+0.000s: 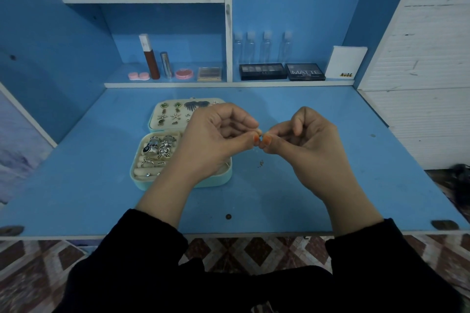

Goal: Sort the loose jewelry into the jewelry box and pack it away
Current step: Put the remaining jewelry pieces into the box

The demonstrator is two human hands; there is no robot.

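Head view: the tiny piece [261, 134] could slip and bounce off the desk [330, 185], since it is being worked in mid-air just right of the open jewelry box [165, 185]. Both the left hand [216, 140] and the right hand [305, 142] are curled, with thumbs and forefingers pinched tight on the piece, which is too small to identify. Another loose bit [260, 164] lies right of the box.

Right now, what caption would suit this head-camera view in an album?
Left hand and right hand pinch a tiny piece together above the blue desk, near an open jewelry box.
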